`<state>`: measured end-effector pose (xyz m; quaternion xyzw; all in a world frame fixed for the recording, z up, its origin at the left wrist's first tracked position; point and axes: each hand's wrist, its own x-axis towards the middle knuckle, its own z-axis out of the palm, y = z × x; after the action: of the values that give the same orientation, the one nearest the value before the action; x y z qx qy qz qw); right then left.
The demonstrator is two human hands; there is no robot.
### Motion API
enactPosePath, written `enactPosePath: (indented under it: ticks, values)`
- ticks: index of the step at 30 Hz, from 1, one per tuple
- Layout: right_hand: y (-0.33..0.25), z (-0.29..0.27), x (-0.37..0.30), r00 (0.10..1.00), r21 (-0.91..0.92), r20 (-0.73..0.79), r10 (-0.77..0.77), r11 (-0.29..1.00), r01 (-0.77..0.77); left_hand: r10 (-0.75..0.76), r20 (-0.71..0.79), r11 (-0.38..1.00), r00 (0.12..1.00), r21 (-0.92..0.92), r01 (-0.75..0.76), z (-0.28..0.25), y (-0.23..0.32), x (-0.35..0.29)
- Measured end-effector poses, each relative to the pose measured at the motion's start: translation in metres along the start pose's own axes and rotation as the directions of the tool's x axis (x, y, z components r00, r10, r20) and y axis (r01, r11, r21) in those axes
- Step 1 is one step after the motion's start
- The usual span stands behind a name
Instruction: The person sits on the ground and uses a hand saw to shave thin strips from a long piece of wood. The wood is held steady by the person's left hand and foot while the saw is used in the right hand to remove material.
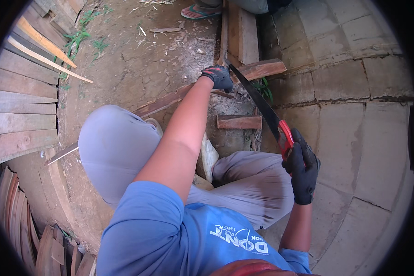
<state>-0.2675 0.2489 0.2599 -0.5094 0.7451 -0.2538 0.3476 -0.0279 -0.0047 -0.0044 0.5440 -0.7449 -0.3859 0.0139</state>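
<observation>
My right hand point(302, 168), in a black glove, is wrapped round the red handle of a handsaw point(257, 99). The saw's dark blade slants up and left, its tip meeting the wood just beyond my other hand. That left hand point(220, 77), also gloved in black with red marks, is closed over a narrow wooden plank point(224, 37) where it meets a reddish beam point(262, 70) lying across underneath. Its fingertips are partly hidden. Beside the narrow plank runs a thicker timber point(247, 39).
A short wood block point(239, 122) lies between my legs and the beam. Another person's sandalled foot point(201, 11) rests by the planks' far end. Boards point(23, 106) line the left, with wood strips point(18, 211) stacked lower left. Concrete paving point(340, 138) spreads on the right.
</observation>
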Motion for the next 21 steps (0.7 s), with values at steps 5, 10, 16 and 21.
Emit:
enactPosePath:
  ticks: [5, 10, 16, 21]
  values:
    - [0.012, -0.019, -0.011, 0.955, -0.193, 0.042, -0.294, 0.935, 0.296, -0.007, -0.018, 1.000, 1.000, -0.009, 0.007, -0.003, 0.007, -0.005]
    - [0.000, -0.008, -0.015, 0.968, -0.075, 0.015, -0.250, 0.965, 0.251, -0.010, 0.008, 1.000, 1.000, -0.003, 0.010, -0.004, 0.009, -0.005]
    - [-0.020, -0.007, -0.008, 0.987, -0.125, 0.003, -0.158, 0.980, 0.157, -0.044, -0.045, 0.999, 0.998, 0.003, 0.044, 0.003, 0.007, 0.000]
    - [-0.037, -0.010, 0.000, 0.990, -0.125, -0.019, -0.142, 0.983, 0.138, -0.070, -0.054, 0.997, 0.996, 0.025, 0.071, 0.004, 0.011, 0.002]
